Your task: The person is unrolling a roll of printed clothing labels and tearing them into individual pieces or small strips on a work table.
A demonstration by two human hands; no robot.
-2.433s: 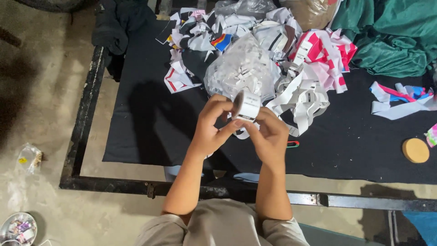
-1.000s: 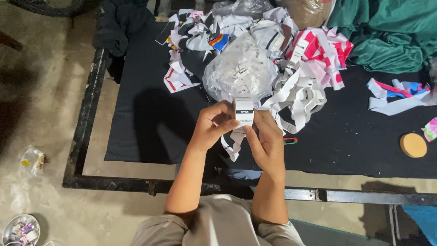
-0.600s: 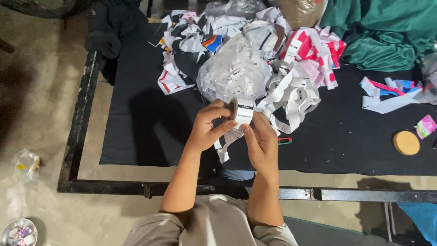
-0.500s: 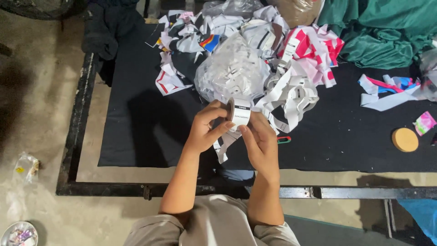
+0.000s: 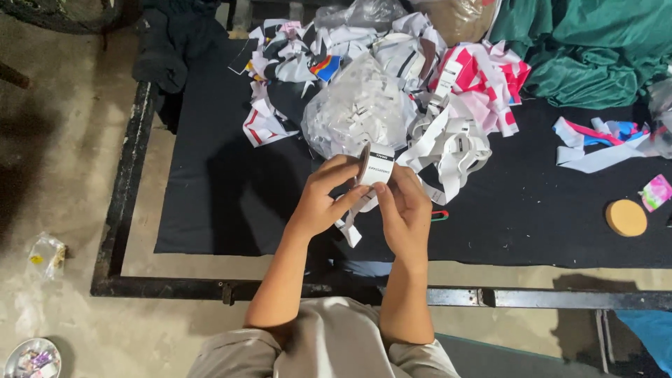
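Both hands up together: left hand (image 5: 323,199) and right hand (image 5: 404,210) pinch a white label roll (image 5: 374,166) between closed fingers, its tail dangling below the grip. Beyond the grip, a bag (image 5: 357,112) of labels.

A black cloth (image 5: 231,203) covers most of the work table, and the table's dark metal frame (image 5: 119,210) shows along its left and near edges. At the back lies a heap of white, pink and red fabric strips (image 5: 455,91), with a clear plastic bag of white pieces (image 5: 353,112) resting against it. Green fabric (image 5: 595,49) is bunched in the far right corner, and a dark garment (image 5: 164,49) hangs over the far left one. To the right sit a round tan disc (image 5: 626,218), a small pink and green scrap (image 5: 656,192) and some blue, pink and white strips (image 5: 602,143). On the concrete floor lie a crumpled plastic wrapper (image 5: 45,255) and a small round dish (image 5: 31,358).
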